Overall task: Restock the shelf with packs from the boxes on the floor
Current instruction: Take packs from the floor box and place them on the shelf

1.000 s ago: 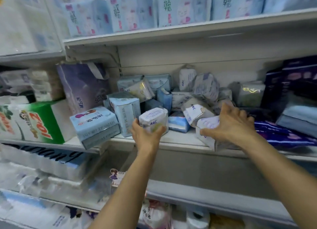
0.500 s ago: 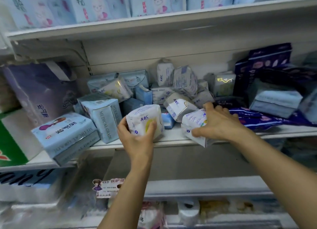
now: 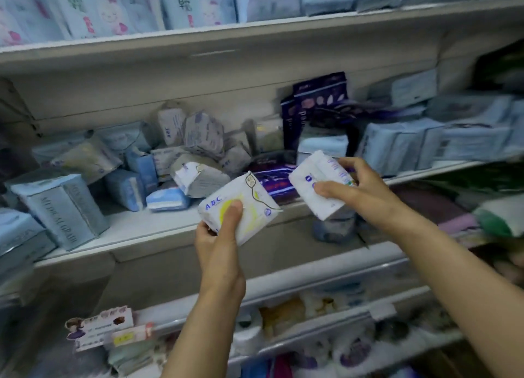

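My left hand [image 3: 219,237] grips a white ABC pack with a yellow crescent [image 3: 241,206], held in front of the middle shelf's front edge [image 3: 158,243]. My right hand [image 3: 358,189] grips a second white pack with blue print [image 3: 319,183], lifted just off the shelf to the right of the first. Behind both packs a loose heap of small white and blue packs [image 3: 195,151] lies on the shelf. No boxes on the floor are in view.
Light blue boxes [image 3: 61,204] stand at the shelf's left, dark purple packs [image 3: 316,97] and pale blue packs [image 3: 405,146] at its right. The upper shelf [image 3: 255,41] carries blue and pink packs. Lower shelves [image 3: 312,281] hold mixed goods and price tags [image 3: 99,326].
Both hands have pulled their packs back off the shelf toward me and raised them. The view has swung to the right, so the shelf contents sit further left.
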